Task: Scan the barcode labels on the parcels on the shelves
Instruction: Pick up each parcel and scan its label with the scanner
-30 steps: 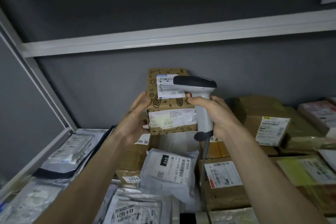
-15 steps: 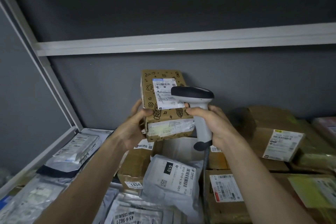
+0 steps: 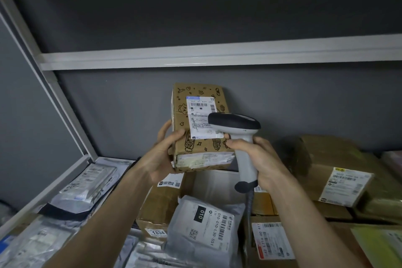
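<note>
A grey-walled shelf point(image 3: 65, 176) is crowded with cartons and a grey bag point(image 3: 204, 230). Above them the left hand point(image 3: 161, 156) grips a doodled box point(image 3: 200, 128), fingers curled round its left edge. The right hand point(image 3: 258, 159) is closed on the scanner point(image 3: 237, 132), its head over the label point(image 3: 201, 117). Since a moment ago the box has tipped more upright.

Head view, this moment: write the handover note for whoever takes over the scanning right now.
Left hand: holds the brown printed box up off the pile, label facing the camera.
Right hand: grip closed on the scanner, its head in front of the label's lower right part.
Whether this box's scan has registered cannot be told.
Left: the grey bag, the cardboard boxes on the right and the flat bags on the left lie on the shelf, labels showing.
</note>
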